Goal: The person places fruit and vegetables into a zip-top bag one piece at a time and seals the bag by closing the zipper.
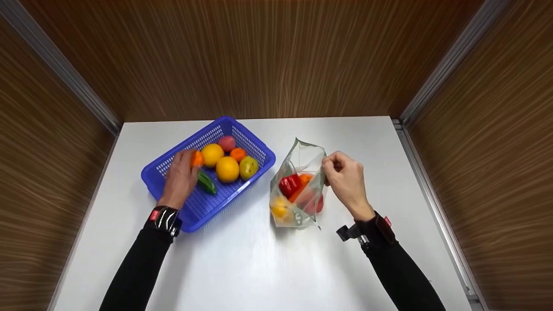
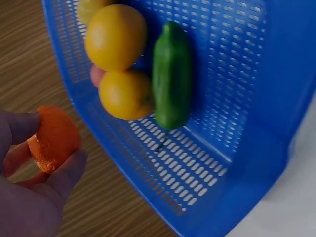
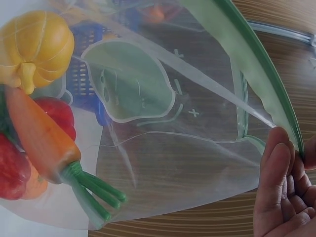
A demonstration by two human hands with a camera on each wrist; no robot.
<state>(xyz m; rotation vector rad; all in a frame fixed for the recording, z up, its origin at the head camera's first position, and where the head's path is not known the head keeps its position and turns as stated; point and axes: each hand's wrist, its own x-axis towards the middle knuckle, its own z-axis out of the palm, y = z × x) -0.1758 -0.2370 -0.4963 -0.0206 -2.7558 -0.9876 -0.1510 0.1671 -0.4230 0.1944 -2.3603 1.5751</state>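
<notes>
Six pieces of produce lie in the blue basket [image 1: 194,209] on the white table [image 1: 242,268]: two large oranges [image 1: 227,169] near its middle, a reddish fruit [image 1: 227,143] toward its far corner, a small orange fruit [image 1: 238,154] just beside the pair, a yellow-green fruit [image 1: 249,167] by its right wall and a long green vegetable [image 1: 207,183] on the side nearer the left hand [image 1: 178,179]. That hand is over the basket's left side, its grip pinching a mandarin [image 2: 55,140] between thumb and fingers; the mandarin is above the basket, clear of its floor. To the right of the basket, with a strip of table between, stands a see-through bag [image 1: 302,221]. The right hand [image 1: 346,181], farther right of the basket than the bag, has its grip pinching the bag's green rim [image 3: 268,69] between thumb and fingers, and the mouth gapes upward. Inside the bag are a carrot [image 3: 42,133], a yellow pumpkin [image 3: 42,47], a red pepper [image 1: 290,185] and more red and orange produce; through the film those last pieces are hard to make out, though one may be a tomato. Brown wood-grain panels [image 1: 259,60] rise beyond the basket and at both sides, and black sleeves [image 1: 136,268] cover both forearms.
</notes>
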